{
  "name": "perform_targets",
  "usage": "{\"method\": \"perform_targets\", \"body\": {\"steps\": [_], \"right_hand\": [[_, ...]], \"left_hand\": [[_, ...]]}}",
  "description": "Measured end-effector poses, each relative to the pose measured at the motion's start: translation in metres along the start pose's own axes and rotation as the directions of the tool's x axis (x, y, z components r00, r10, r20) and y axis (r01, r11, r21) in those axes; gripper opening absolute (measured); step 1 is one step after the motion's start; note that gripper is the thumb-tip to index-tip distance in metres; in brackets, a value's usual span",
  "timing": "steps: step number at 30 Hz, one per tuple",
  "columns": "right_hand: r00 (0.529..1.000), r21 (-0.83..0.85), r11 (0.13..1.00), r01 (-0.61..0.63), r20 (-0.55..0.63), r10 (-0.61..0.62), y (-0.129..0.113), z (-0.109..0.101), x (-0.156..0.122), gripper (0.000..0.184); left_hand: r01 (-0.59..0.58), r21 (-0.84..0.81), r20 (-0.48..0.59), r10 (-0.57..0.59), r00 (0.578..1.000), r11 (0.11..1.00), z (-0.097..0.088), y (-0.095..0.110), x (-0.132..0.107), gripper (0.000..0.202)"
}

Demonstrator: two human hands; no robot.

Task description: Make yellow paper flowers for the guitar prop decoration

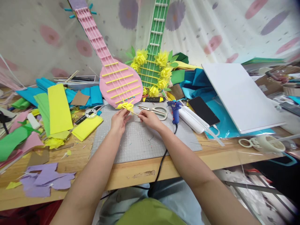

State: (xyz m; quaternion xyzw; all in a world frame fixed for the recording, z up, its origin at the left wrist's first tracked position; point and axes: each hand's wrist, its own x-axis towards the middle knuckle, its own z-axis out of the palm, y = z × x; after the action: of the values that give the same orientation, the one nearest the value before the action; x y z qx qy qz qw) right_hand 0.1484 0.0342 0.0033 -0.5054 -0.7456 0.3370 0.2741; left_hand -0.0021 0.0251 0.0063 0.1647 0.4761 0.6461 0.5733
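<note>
My left hand is closed in a pinch on a small yellow paper flower over the grey cutting mat. My right hand is also closed, pinching the thin wooden stick that runs from the flower. Both hands sit just in front of the pink paper guitar, whose lower edge the flower almost touches. A green paper guitar ringed with yellow flowers leans beside it.
Scissors and a blue glue gun lie right of my hands, its cord running off the table edge. A phone, white board, tape roll, and coloured paper sheets crowd the wooden table.
</note>
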Motion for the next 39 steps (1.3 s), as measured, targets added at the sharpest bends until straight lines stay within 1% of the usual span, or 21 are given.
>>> {"method": "perform_targets", "body": {"steps": [4, 9, 13, 16, 19, 22, 25, 30, 34, 36, 39], "right_hand": [[0.999, 0.006, 1.0, 0.014, 0.042, -0.014, -0.0001, 0.0011, 0.0008, 0.015], [0.998, -0.004, 1.0, 0.019, 0.065, -0.019, -0.001, 0.0032, 0.0011, 0.017], [0.999, -0.025, 1.0, 0.014, 0.04, -0.013, -0.0006, 0.0034, 0.0012, 0.016], [0.999, -0.047, 0.999, 0.015, 0.029, -0.014, 0.0, 0.0028, 0.0016, 0.016], [0.999, -0.058, 0.998, 0.027, 0.041, -0.025, -0.0001, 0.0024, 0.0012, 0.016], [0.998, -0.054, 0.998, 0.03, 0.051, -0.027, -0.0004, 0.0022, 0.0004, 0.017], [0.998, -0.057, 0.998, 0.026, 0.062, -0.023, -0.0006, 0.002, 0.0002, 0.018], [0.996, -0.062, 0.998, 0.027, 0.082, -0.022, -0.0015, 0.0024, 0.0005, 0.019], [0.995, -0.085, 0.996, 0.036, 0.091, -0.028, -0.0032, 0.0022, -0.0003, 0.019], [0.996, -0.092, 0.995, 0.025, 0.088, -0.017, -0.0038, 0.0014, -0.0005, 0.02], [0.997, -0.091, 0.996, 0.002, 0.075, 0.005, -0.0027, 0.0004, 0.0, 0.021]], "left_hand": [[-0.022, -0.005, -0.047, 0.021, 0.999, 1.0, 0.0011, -0.0024, 0.0021, 0.001], [-0.074, -0.017, -0.084, 0.072, 0.994, 0.997, 0.0022, -0.0041, 0.0032, 0.003], [-0.082, -0.011, -0.065, 0.081, 0.995, 0.997, 0.002, -0.0033, 0.0016, 0.005], [-0.045, -0.011, -0.041, 0.044, 0.998, 0.999, 0.002, -0.0011, -0.0005, 0.006], [-0.002, -0.019, -0.042, 0.002, 0.999, 1.0, 0.0018, 0.0012, -0.0014, 0.007], [0.012, -0.016, -0.038, -0.013, 0.999, 1.0, 0.0013, 0.002, -0.0006, 0.005], [-0.001, -0.014, -0.044, 0.0, 0.999, 1.0, 0.0006, 0.0009, 0.0014, 0.004], [-0.047, -0.007, -0.089, 0.046, 0.995, 0.999, -0.0011, -0.0031, 0.0058, 0.004], [-0.058, 0.019, -0.115, 0.06, 0.992, 0.998, -0.0011, -0.0054, 0.0062, 0.004], [-0.063, 0.036, -0.107, 0.066, 0.992, 0.997, -0.0005, -0.005, 0.0049, 0.006], [-0.043, 0.054, -0.061, 0.046, 0.997, 0.998, 0.0, -0.0016, 0.0029, 0.013]]}}
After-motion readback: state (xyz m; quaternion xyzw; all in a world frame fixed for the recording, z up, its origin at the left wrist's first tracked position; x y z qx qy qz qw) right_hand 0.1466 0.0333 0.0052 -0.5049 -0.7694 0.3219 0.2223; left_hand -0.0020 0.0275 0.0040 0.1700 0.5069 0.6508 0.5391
